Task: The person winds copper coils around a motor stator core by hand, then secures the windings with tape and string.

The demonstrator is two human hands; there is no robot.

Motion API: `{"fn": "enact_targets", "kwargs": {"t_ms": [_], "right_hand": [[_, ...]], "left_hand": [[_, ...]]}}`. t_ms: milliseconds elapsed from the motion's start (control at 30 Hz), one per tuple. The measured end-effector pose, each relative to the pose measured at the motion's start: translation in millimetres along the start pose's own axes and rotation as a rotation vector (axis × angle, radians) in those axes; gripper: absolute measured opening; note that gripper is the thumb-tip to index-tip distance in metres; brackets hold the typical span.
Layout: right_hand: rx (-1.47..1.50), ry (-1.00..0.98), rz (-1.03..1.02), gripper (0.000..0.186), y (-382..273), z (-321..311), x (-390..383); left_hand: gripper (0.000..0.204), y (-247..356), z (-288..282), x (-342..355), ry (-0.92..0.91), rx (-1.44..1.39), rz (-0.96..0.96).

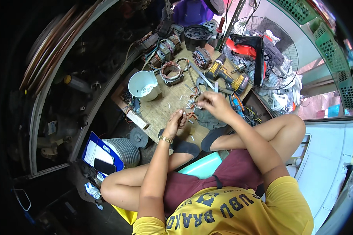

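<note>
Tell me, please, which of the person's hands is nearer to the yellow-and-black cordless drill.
The right: the right hand is just below the drill in the picture, while the left hand is farther off, lower and to the left.

On our board [156, 113], we have the jug [145, 88] at left, the coil ring [171, 81] to its right and the drill [223, 73] farther right. Tubes [169, 105] lie between the ring and our left hand [175, 122]. Beside our left leg [123, 184], a phone [104, 167] rests on a folder [94, 140].
</note>
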State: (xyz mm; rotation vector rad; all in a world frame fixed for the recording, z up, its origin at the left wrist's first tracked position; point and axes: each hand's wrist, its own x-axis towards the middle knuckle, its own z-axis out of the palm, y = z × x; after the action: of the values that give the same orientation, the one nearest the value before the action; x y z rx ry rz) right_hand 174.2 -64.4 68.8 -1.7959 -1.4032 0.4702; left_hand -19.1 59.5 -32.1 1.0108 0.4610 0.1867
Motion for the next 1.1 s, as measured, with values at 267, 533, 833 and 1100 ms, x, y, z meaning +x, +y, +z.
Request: {"fn": "enact_targets", "kwargs": {"t_ms": [267,533,833,1100], "right_hand": [[-0.489,-0.123,-0.309,0.029,-74.2,62.1,171.8],[-0.218,-0.071,-0.354,0.030,-78.8,25.4,144.7],[0.025,-0.147,0.226,0.031,7.9,4.0,1.8],[0.047,-0.051,0.023,0.043,62.2,80.7,-11.4]], "left_hand": [[0.027,-60.4,-37.6,26.1,0.412,1.467,-0.090],[0.030,-67.0,-5.6,36.9,0.461,1.599,0.102],[0.016,-50.2,-3.7,35.6,0.574,1.141,0.332],[0.021,6.0,27.1,23.1,0.490,1.110,0.511]]}}
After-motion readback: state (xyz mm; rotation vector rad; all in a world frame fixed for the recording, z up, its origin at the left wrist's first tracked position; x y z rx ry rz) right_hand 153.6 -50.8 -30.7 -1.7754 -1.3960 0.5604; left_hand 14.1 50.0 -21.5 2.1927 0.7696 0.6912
